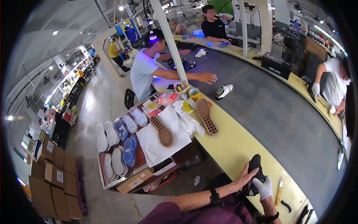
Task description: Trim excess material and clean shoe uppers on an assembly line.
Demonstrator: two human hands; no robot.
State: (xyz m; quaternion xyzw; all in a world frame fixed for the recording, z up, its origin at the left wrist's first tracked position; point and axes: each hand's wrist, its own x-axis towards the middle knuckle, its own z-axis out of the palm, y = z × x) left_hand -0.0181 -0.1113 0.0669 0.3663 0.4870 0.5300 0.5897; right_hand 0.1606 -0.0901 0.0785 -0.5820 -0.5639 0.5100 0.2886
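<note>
Stacking up at the far left, brown cardboard boxes point(52, 175) sit on the floor beside a low side table point(112, 182) that carries white soles point(106, 136), blue soles point(126, 140) and a white cloth point(164, 140). One brown sole point(162, 131) lies tread-up on that cloth, and a second brown sole point(206, 116) lies tread-up further right, on the yellow edge point(231, 145) of the long workbench. Behind them a person in a white shirt point(143, 72) stretches an arm out over the dark conveyor belt point(276, 112), near a white and black shoe point(224, 91) that lies on the belt. Low in the middle, the wearer's left hand point(244, 178) is bare, with a dark strap at the wrist, and its open palm and fingers press flat against the side of a black shoe point(255, 166). That shoe is held up over the yellow edge, just in front of the wearer's lap. The right hand point(264, 187), in a white glove, is closed around the lower part of the same black shoe, gripping it from underneath. Just to the right of the hands a yellow-handled tool point(279, 190) lies on the yellow edge. At the far right another person in a white shirt point(333, 87) works at the other side of the belt, wearing white gloves.
</note>
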